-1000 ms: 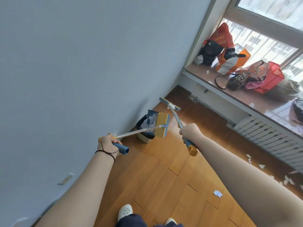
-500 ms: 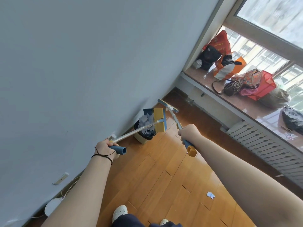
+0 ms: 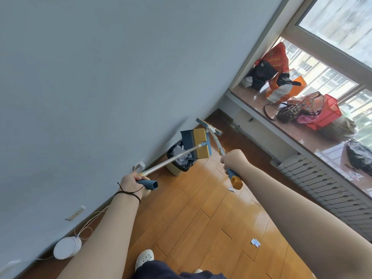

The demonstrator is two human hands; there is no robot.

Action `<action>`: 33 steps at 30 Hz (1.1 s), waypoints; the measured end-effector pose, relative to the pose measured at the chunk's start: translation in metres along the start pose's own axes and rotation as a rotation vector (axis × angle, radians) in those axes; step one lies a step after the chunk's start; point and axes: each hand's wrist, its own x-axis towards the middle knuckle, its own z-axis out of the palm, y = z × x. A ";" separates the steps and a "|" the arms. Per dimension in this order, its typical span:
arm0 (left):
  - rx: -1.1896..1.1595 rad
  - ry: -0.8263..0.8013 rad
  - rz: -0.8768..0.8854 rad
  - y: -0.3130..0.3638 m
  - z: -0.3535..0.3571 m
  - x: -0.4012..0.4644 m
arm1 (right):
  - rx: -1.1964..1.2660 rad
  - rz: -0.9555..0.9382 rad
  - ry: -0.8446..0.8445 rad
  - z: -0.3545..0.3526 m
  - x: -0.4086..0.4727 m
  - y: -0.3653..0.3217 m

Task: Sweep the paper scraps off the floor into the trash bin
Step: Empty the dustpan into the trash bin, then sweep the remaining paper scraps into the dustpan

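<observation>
My left hand (image 3: 131, 181) grips the blue end of the long-handled dustpan (image 3: 196, 142), whose blue and yellow pan is tipped over the trash bin (image 3: 177, 170). The small beige bin has a black liner, stands by the grey wall and holds white paper scraps (image 3: 179, 152). My right hand (image 3: 233, 160) grips the handle of the broom (image 3: 209, 126), whose blue head is raised beyond the bin. A paper scrap (image 3: 255, 242) lies on the wooden floor at lower right. Another small scrap (image 3: 231, 189) lies below the broom's yellow handle end.
A grey wall runs along the left, with a socket (image 3: 138, 165) and a white round device (image 3: 67, 247) with a cable at its foot. A radiator cover (image 3: 326, 186) and a windowsill with bags (image 3: 281, 85) run along the right. My white shoe (image 3: 144, 258) is at the bottom.
The pan has tipped further over the bin and the scraps that lay on it are in the bin. The view has pulled back, showing the white device and cable by the wall.
</observation>
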 end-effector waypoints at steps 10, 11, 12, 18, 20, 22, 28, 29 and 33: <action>0.023 -0.020 -0.027 -0.001 0.003 -0.010 | 0.034 0.013 0.006 -0.006 -0.006 0.006; 0.034 -0.022 -0.030 -0.003 0.005 -0.012 | 0.033 0.010 0.013 -0.007 -0.006 0.008; 0.039 -0.022 -0.031 -0.004 0.006 -0.013 | 0.032 0.010 0.020 -0.009 -0.007 0.010; 0.122 -0.056 0.010 -0.016 0.019 -0.030 | 0.079 0.048 0.013 -0.019 -0.010 0.026; 0.170 -0.051 0.014 -0.021 0.022 -0.033 | 0.106 0.075 0.016 -0.023 -0.010 0.035; 0.185 -0.043 -0.006 -0.026 0.025 -0.033 | 0.117 0.084 0.030 -0.027 -0.008 0.043; 0.512 -0.078 0.057 -0.045 0.063 -0.036 | 0.142 0.094 0.062 -0.045 -0.006 0.067; 0.573 -0.118 0.100 -0.055 0.071 -0.039 | 0.159 0.106 0.069 -0.050 -0.005 0.074; 0.754 -0.174 0.262 -0.094 0.090 -0.046 | 0.215 0.164 0.072 -0.064 -0.007 0.099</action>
